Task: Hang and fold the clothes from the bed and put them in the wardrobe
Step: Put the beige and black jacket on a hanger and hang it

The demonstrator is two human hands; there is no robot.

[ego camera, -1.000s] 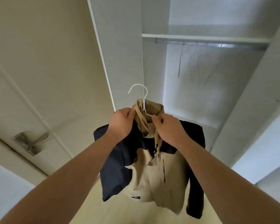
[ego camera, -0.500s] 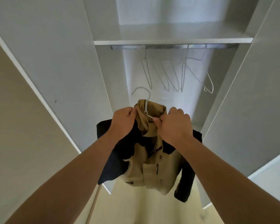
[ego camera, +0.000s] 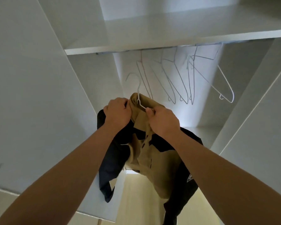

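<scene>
Left hand (ego camera: 118,113): fingers curled tight, gripping the jacket's fabric just left of the collar, knuckles facing up.
Right hand (ego camera: 164,121): closed as well; thumb and forefinger pinch the hanger's sloping wire arm against the right side of the collar, and the other fingers bunch the cloth below it.
Forearms: both bare, reaching up and forward from the lower corners of the view.
White wire hanger (ego camera: 138,92): inside the jacket, its neck rising out of the collar and the hook curving to the left; the hook is free in the air, below the rail and apart from it.
Jacket (ego camera: 154,168): tan body and tan collar with navy shoulders and sleeves; it hangs from the two hands in front of the open wardrobe, sleeves drooping on either side.
Rail (ego camera: 136,50): a bar just under the shelf.
Empty hangers (ego camera: 191,82): several thin wire ones hanging from the rail, behind and to the right of the jacket's hook.
Shelf (ego camera: 152,44): white board across the wardrobe above the rail.
Wardrobe (ego camera: 39,95): pale grey-white panels on both sides.
Floor (ego camera: 136,200): light wood, seen beneath the jacket.
</scene>
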